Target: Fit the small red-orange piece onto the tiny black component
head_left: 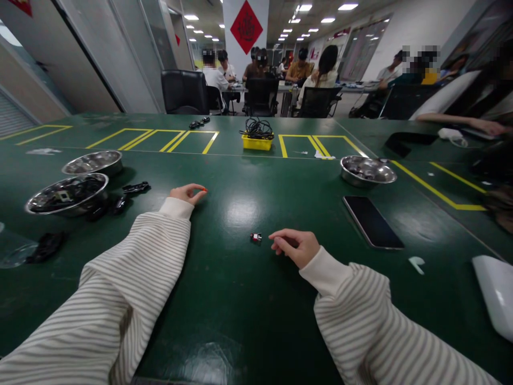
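Note:
My left hand is over the table, left of the middle. Its thumb and fingertips are pinched on a small orange-red piece, too small to name more exactly. A tiny red, white and dark part with metal-looking ends lies on the green table. Just right of that part is my right hand, apart from it. Its fingers are loosely bent, with the thumb a little below the index finger, and nothing shows between them.
Two metal bowls are at the left, the nearer one full of black parts, with black pieces beside it. On the right are a metal bowl, a phone and a white earbud. A yellow bin holds cables. People sit beyond.

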The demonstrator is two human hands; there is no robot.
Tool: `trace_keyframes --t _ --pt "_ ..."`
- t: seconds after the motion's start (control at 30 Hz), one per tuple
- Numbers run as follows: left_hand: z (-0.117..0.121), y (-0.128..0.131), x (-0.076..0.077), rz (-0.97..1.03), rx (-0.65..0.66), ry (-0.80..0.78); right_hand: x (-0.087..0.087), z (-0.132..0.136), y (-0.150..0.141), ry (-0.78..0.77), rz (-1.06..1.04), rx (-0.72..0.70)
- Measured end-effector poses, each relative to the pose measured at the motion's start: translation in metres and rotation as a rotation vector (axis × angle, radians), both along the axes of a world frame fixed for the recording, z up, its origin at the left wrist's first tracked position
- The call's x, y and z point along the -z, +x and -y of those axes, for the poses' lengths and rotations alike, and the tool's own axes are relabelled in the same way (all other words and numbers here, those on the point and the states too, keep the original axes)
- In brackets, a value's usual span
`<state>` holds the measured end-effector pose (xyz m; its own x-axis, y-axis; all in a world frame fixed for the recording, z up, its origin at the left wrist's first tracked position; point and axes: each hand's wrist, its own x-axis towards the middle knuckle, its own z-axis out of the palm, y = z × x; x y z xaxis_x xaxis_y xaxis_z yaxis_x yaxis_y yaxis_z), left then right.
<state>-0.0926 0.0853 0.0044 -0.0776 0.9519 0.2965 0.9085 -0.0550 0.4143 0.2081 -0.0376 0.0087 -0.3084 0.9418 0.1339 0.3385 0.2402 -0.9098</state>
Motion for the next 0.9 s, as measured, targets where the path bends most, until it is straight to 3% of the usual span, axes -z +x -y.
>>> trace_keyframes --t 0.07,0.2,0.33,0.47,0.7,0.9 --pt "0.018 0.026 0.005 0.208 0.223 0.085 0.001 -0.001 -0.001 -0.06 -0.082 0.012" --pt "0.064 0.085 0.008 0.425 0.682 0.053 0.004 -0.004 -0.003 -0.25 -0.322 -0.029" --pt "0.097 0.118 0.004 0.459 0.869 -0.014 0.008 -0.005 -0.006 -0.468 -0.523 -0.148" --pt "0.103 0.12 0.003 0.406 0.88 -0.014 0.01 -0.005 -0.008 -0.536 -0.578 -0.132" --pt "0.09 0.107 -0.002 0.096 0.633 -0.07 0.006 -0.009 -0.002 -0.395 -0.496 0.0" --pt "0.087 0.105 0.002 -0.096 0.613 -0.101 0.002 -0.008 -0.003 -0.318 -0.312 0.062"
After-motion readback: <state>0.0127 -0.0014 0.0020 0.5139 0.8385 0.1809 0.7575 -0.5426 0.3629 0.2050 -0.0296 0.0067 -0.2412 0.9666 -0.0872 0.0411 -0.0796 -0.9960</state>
